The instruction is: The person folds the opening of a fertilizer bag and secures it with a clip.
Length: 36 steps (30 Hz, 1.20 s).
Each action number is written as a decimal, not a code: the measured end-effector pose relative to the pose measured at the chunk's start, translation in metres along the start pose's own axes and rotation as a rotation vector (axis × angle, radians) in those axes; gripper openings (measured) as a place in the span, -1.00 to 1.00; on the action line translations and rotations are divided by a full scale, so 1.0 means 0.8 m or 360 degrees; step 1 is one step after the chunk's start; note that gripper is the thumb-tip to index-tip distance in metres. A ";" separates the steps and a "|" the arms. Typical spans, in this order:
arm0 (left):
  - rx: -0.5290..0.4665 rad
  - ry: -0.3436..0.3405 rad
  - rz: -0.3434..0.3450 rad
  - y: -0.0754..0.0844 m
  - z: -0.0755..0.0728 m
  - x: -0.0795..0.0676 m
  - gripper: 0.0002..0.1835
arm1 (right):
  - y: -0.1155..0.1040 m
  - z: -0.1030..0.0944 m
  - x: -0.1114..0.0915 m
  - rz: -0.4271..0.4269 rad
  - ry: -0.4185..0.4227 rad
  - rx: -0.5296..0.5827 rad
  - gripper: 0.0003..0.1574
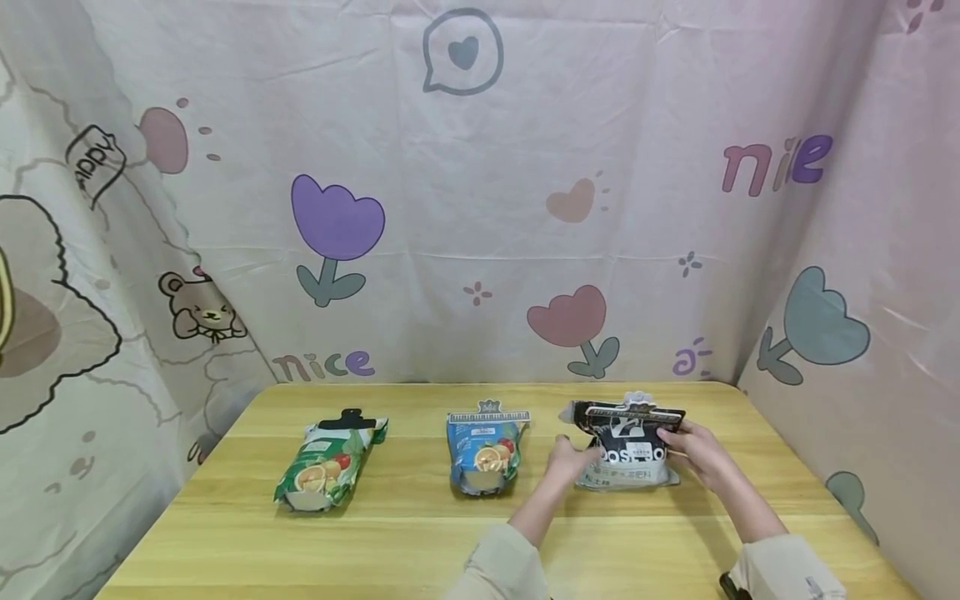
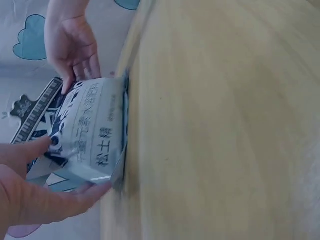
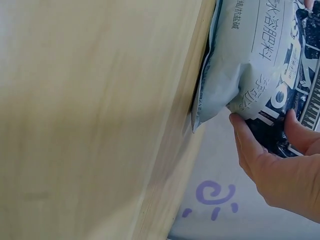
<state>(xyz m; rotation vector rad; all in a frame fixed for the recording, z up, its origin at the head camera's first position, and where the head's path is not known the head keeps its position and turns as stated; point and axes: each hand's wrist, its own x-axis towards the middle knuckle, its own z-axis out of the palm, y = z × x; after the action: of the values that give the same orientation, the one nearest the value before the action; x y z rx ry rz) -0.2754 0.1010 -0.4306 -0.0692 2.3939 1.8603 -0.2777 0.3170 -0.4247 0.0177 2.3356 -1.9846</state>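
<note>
A black and white bag (image 1: 628, 475) stands at the table's right side, its folded top held in a piano-key-patterned clip (image 1: 637, 408). My right hand (image 1: 697, 450) grips the bag's upper right side; in the right wrist view its thumb lies on the front of the dark part and its fingers go round the edge. My left hand (image 1: 572, 458) is at the bag's left side, thumb and fingers spread. In the left wrist view its thumb (image 2: 37, 147) overlaps the bag's front, and its fairly straight fingers reach along the side toward the bottom corner.
A blue bag (image 1: 483, 458) with fruit pictures and a similar piano-key clip (image 1: 489, 414) stands mid-table. Farther left is a green fruit-printed bag (image 1: 322, 475) with a black clip (image 1: 351, 419). Behind the wooden table (image 1: 390, 550) hangs a patterned cloth (image 1: 465, 192).
</note>
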 end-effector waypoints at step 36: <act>0.1063 -0.0422 0.0314 0.004 0.041 -0.039 -0.33 | -0.002 -0.017 0.023 0.0263 0.0234 -0.0585 -0.26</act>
<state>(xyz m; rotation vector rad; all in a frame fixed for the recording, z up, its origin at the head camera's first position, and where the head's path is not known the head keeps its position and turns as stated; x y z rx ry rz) -0.2426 0.1324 -0.4319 0.4491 2.7447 0.9498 -0.2967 0.3293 -0.4226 0.3324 2.6550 -1.5045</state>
